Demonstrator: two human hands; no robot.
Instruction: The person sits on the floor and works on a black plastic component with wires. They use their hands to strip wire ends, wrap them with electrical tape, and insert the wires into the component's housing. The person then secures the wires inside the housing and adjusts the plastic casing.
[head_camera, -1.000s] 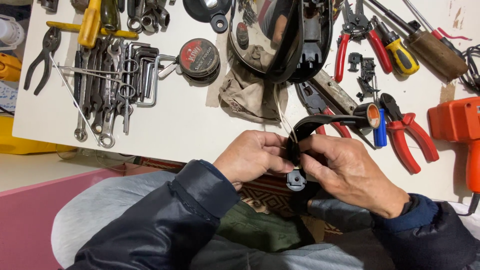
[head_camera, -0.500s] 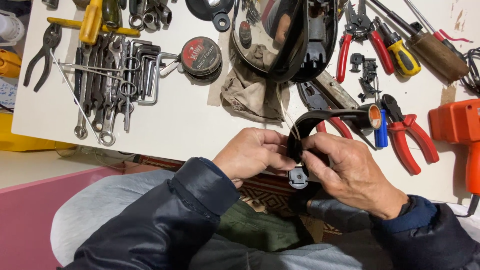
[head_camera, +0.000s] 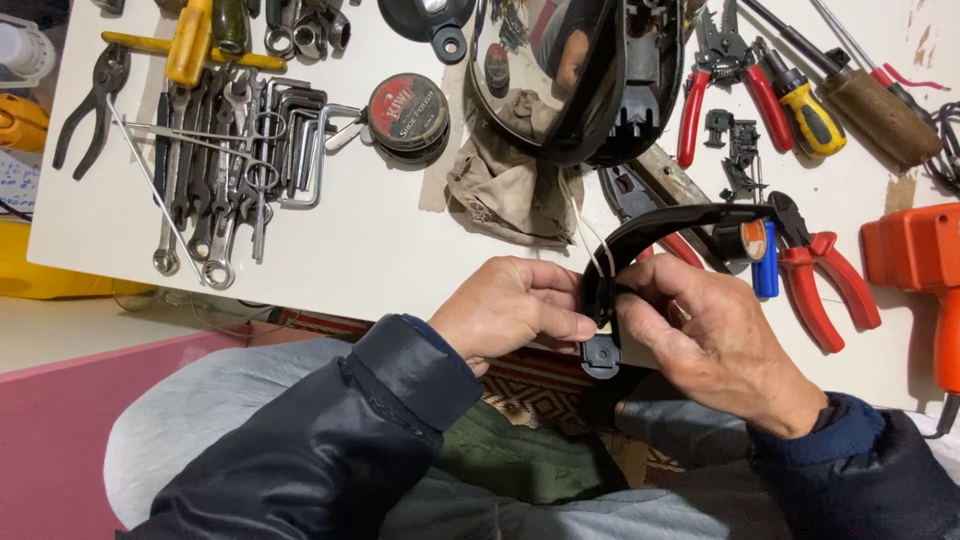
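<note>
Both hands are gripping the lower end of a curved black plastic arm (head_camera: 640, 235) just past the near edge of the white table (head_camera: 380, 260). The left hand (head_camera: 515, 310) is pinching thin pale wires (head_camera: 590, 235) against it; the right hand (head_camera: 715, 340) is clasping it. A tug is risking snapping the wires, or dropping the arm into the lap.

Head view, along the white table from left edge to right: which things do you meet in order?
Black pliers → row of steel wrenches → round black-and-red tin → crumpled beige cloth → curved black plastic arm held by both hands → blue cylinder → orange power drill.
</note>
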